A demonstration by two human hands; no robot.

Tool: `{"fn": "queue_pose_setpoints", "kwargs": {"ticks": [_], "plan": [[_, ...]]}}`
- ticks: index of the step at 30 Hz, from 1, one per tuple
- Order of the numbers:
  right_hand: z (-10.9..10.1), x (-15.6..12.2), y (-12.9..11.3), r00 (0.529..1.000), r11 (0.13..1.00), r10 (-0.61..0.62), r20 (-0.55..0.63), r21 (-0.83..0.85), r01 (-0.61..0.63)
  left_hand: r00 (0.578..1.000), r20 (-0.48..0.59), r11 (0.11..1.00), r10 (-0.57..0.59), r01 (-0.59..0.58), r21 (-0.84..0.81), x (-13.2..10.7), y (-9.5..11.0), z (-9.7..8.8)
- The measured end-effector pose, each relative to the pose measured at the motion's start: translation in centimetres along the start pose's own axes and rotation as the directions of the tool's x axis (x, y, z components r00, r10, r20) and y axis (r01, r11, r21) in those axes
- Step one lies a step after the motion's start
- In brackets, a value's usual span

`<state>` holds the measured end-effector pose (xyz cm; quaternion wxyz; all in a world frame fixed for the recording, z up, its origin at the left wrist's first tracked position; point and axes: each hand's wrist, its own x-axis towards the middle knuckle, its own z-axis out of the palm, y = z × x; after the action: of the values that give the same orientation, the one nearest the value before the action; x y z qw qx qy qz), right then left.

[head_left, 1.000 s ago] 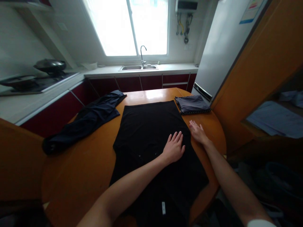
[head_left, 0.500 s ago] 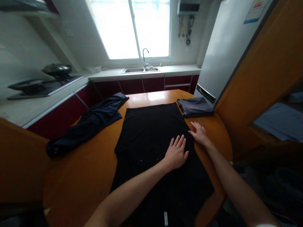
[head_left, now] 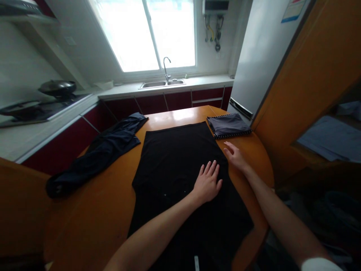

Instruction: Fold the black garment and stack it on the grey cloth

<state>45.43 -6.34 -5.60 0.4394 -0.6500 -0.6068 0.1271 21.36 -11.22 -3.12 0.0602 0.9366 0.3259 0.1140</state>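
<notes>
A black shirt (head_left: 172,158) lies spread flat on the wooden table (head_left: 104,203), with a small white label (head_left: 196,262) on its near part. My left hand (head_left: 208,182) rests palm down on the right half of the shirt, fingers stretched out. Just at the shirt's right edge is my right hand (head_left: 236,157), its fingers extended and thumb apart; whether it touches the cloth I cannot tell. Neither hand grips anything.
Dark blue clothing (head_left: 98,152) lies in a long heap along the table's left side. A folded grey cloth with dotted edging (head_left: 229,126) sits at the far right. Beyond the table are a sink (head_left: 153,84), a stove with pans (head_left: 58,88) and a fridge (head_left: 262,56).
The view has shifted slightly, moving the scene left. My left hand stays flat on the shirt. My right hand's fingers have drawn a little closer together beside the shirt's edge.
</notes>
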Motion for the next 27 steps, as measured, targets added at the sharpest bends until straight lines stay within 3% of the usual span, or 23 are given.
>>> {"fn": "queue_pose_setpoints", "kwargs": {"ticks": [3, 7, 12, 18, 22, 24, 27], "plan": [[0.3, -0.7, -1.9, 0.986, 0.988, -0.089, 0.141, -0.116, 0.106, 1.0, 0.005, 1.0, -0.008, 0.007, 0.019, 0.1, 0.0, 0.1], [1.3, -1.7, -3.8, 0.96, 0.921, -0.018, 0.279, -0.369, 0.125, 1.0, 0.016, 0.999, -0.019, 0.018, 0.045, 0.3, 0.1, 0.3], [1.6, -1.5, -3.6, 0.984, 0.859, 0.131, 0.122, -0.51, -0.051, 1.0, 0.019, 0.998, -0.013, 0.012, 0.056, 0.5, 0.0, 0.3], [-0.5, -1.9, -4.2, 0.984, 0.899, 0.171, -0.055, -0.4, -0.179, 0.999, 0.031, 0.998, -0.004, 0.002, 0.06, 0.6, 0.1, 0.1], [-1.9, -7.3, -7.6, 0.999, 0.953, 0.029, 0.027, -0.303, -0.019, 0.999, 0.036, 0.998, -0.006, 0.004, 0.061, 0.7, 0.1, 0.1], [-2.5, -11.5, -9.2, 0.986, 0.939, -0.047, 0.159, -0.328, 0.098, 0.999, 0.034, 0.998, -0.007, 0.005, 0.057, 0.7, 0.1, 0.1], [-3.6, -17.4, -10.1, 0.957, 0.877, -0.033, 0.289, -0.451, 0.166, 1.0, 0.028, 0.999, -0.005, 0.003, 0.048, 0.7, 0.0, 0.2]]}}
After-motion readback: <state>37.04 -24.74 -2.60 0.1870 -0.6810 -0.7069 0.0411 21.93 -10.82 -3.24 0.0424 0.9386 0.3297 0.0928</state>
